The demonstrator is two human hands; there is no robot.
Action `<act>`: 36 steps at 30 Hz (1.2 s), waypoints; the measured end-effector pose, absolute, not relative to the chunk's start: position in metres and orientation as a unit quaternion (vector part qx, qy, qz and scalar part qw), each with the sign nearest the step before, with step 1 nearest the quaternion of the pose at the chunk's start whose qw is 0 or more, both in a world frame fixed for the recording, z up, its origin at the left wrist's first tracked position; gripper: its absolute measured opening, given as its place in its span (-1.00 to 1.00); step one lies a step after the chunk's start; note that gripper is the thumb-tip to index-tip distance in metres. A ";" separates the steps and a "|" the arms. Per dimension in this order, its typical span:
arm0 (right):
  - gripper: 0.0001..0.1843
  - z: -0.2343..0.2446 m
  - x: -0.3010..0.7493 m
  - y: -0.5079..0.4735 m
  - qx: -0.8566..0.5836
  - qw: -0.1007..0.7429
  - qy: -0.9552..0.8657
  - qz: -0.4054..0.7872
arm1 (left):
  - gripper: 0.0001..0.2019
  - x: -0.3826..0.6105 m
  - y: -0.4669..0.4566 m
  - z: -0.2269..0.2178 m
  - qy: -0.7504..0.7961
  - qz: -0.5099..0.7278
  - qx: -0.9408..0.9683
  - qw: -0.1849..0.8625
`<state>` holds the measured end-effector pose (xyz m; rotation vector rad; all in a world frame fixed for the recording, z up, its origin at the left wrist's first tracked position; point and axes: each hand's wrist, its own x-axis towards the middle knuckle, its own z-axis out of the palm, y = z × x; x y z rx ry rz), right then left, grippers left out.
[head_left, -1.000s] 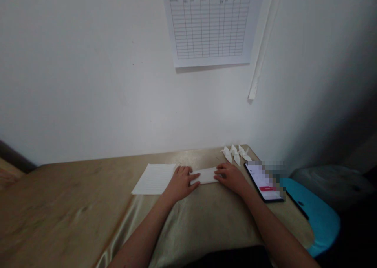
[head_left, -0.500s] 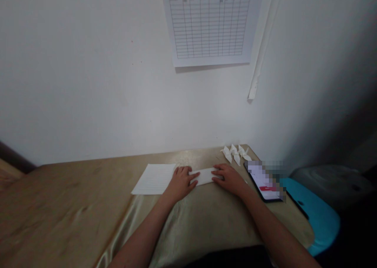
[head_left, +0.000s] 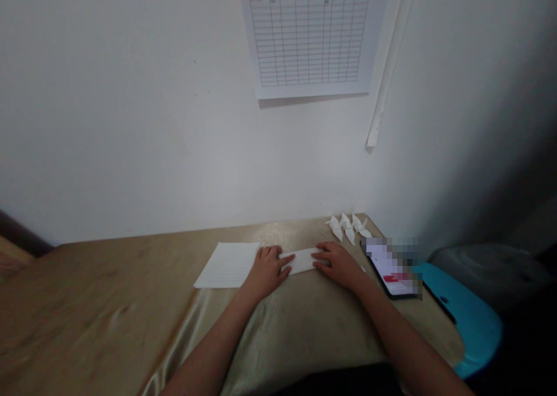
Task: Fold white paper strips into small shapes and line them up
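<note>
A folded strip of white paper (head_left: 303, 261) lies flat on the table, between my two hands. My left hand (head_left: 268, 268) rests on its left end with the fingers spread. On the right end lies my right hand (head_left: 337, 262), its fingers stretched out and apart. Both hands press down from above, and the strip's two ends are hidden beneath them. Just left of my left hand is a stack of lined white paper (head_left: 228, 265), partly covered by that hand.
Three folded paper cranes (head_left: 347, 228) stand at the table's back right corner. A phone (head_left: 394, 277) with a lit, partly blurred screen lies right of my right hand. Beyond the right edge is a turquoise stool (head_left: 483, 320). A printed chart (head_left: 313, 42) hangs on the wall behind.
Hardly anything differs. The fingers of my right hand have shifted very slightly on the paper strip; the strip and my left hand stay in place.
</note>
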<state>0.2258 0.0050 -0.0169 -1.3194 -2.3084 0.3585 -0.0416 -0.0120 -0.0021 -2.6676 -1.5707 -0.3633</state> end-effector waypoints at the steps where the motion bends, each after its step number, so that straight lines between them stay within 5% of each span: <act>1: -0.66 -0.017 0.226 0.005 -0.479 0.227 -0.838 0.130 | -0.62 -0.042 -0.012 -0.002 -0.503 -0.118 -0.856 0.012; 36: -0.83 0.002 0.231 0.002 -0.550 0.233 -0.785 0.164 | -0.63 -0.037 -0.016 0.005 -0.532 -0.084 -0.842 0.022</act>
